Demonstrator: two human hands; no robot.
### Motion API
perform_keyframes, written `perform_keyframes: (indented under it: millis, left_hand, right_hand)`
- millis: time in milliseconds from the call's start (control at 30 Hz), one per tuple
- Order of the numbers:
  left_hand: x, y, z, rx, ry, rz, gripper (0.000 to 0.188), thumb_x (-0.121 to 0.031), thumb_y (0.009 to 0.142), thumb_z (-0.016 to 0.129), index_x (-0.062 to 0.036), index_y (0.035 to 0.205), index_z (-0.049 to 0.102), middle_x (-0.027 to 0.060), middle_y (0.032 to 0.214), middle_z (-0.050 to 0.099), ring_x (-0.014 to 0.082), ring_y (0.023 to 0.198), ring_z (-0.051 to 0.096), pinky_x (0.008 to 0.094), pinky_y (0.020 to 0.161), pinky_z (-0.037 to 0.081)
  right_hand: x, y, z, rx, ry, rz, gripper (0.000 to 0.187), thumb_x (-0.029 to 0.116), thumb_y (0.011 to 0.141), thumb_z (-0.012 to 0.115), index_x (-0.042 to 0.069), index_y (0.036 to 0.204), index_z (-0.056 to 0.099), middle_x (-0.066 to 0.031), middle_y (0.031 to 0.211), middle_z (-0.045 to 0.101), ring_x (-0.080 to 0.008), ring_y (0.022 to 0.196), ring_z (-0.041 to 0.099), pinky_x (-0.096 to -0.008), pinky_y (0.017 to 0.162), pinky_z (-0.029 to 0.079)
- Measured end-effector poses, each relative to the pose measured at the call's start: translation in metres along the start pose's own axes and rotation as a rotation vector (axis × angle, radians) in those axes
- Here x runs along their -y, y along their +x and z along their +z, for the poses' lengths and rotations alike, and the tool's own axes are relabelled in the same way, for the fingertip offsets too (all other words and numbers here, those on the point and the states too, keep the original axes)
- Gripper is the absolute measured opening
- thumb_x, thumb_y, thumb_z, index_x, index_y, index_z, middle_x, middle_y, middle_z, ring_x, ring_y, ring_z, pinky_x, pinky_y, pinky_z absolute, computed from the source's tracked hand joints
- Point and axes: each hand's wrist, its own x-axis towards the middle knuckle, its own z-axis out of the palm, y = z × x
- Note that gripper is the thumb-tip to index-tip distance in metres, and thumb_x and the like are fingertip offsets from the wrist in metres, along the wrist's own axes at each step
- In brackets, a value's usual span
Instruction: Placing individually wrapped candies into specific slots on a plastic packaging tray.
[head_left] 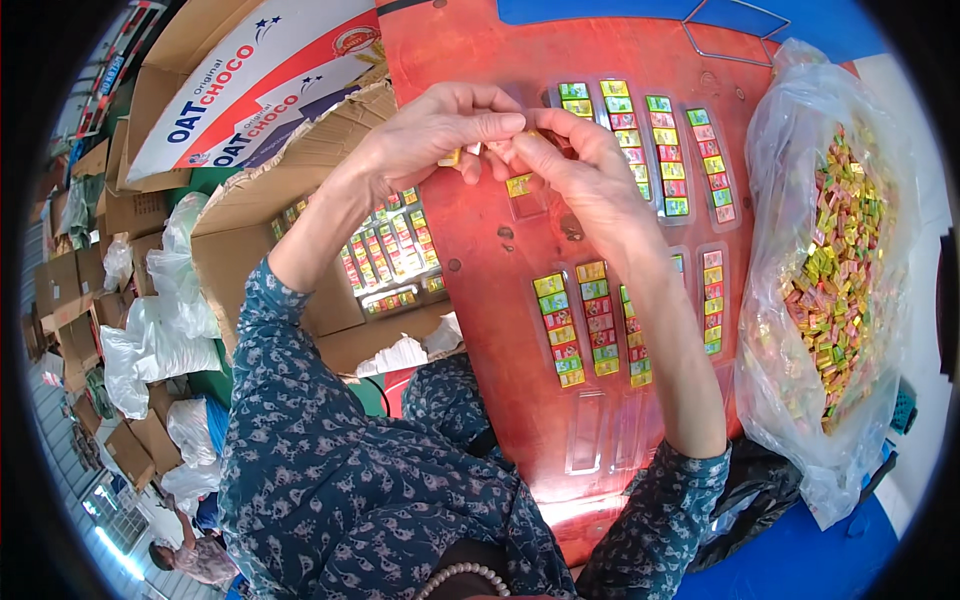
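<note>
My left hand (pixel 450 130) is closed over the red table, its fingers curled around small wrapped candies. A yellow candy (pixel 451 157) shows below its palm. Facing it, my right hand (pixel 590 165) has thumb and forefinger pinched together, almost touching the left fingertips; what lies in that pinch is hidden. Under the hands is a clear plastic tray (pixel 528 206), with a yellow candy (pixel 519 185) in it. Behind and right of my right hand stand filled narrow trays (pixel 667 155) with rows of green, yellow, red and pink candies. More filled trays (pixel 557 330) lie nearer me, partly behind my right forearm.
A large clear bag (pixel 775 250) of loose candies (pixel 835 290) lies along the table's right side. At left, an open cardboard box (pixel 235 245) holds many filled trays (pixel 390 245). Unfilled clear trays (pixel 585 435) lie near me. Far left are cartons, white sacks (pixel 165 345) and another person (pixel 200 555).
</note>
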Motion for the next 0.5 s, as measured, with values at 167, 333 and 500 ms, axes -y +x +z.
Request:
perform_keyframes:
  millis: [167, 333, 500]
  left_hand:
    - [-0.001, -0.004, -0.004, -0.061, -0.102, -0.058, 0.022, -0.016, 0.088, 0.061, 0.0007, 0.102, 0.061, 0.0056, 0.078, 0.064, 0.0090, 0.060, 0.061, 0.0157, 0.043, 0.042]
    - [-0.001, -0.009, -0.007, -0.147, -0.042, -0.024, 0.013, -0.011, 0.085, 0.063, -0.0016, 0.093, 0.064, 0.0009, 0.072, 0.061, 0.0040, 0.055, 0.054, 0.0153, 0.042, 0.033]
    - [0.007, -0.010, -0.004, -0.205, 0.356, 0.119, 0.010, -0.010, 0.083, 0.063, -0.0013, 0.086, 0.066, 0.0002, 0.071, 0.061, 0.0032, 0.057, 0.054, 0.0181, 0.045, 0.038]
  right_hand:
    - [0.010, -0.005, -0.012, 0.021, 0.123, 0.058, 0.027, 0.009, 0.091, 0.049, -0.005, 0.114, 0.052, -0.0100, 0.097, 0.061, -0.0158, 0.092, 0.062, -0.0276, 0.078, 0.051]
    - [0.008, -0.003, -0.012, -0.006, -0.020, 0.081, 0.024, -0.002, 0.085, 0.053, -0.005, 0.108, 0.054, -0.0105, 0.096, 0.062, -0.0199, 0.091, 0.064, -0.0304, 0.079, 0.052]
    - [-0.011, 0.002, -0.010, -0.095, -0.899, -0.512, 0.032, -0.012, 0.067, 0.058, -0.002, 0.098, 0.056, -0.0153, 0.092, 0.060, -0.0338, 0.085, 0.059, -0.0376, 0.074, 0.050]
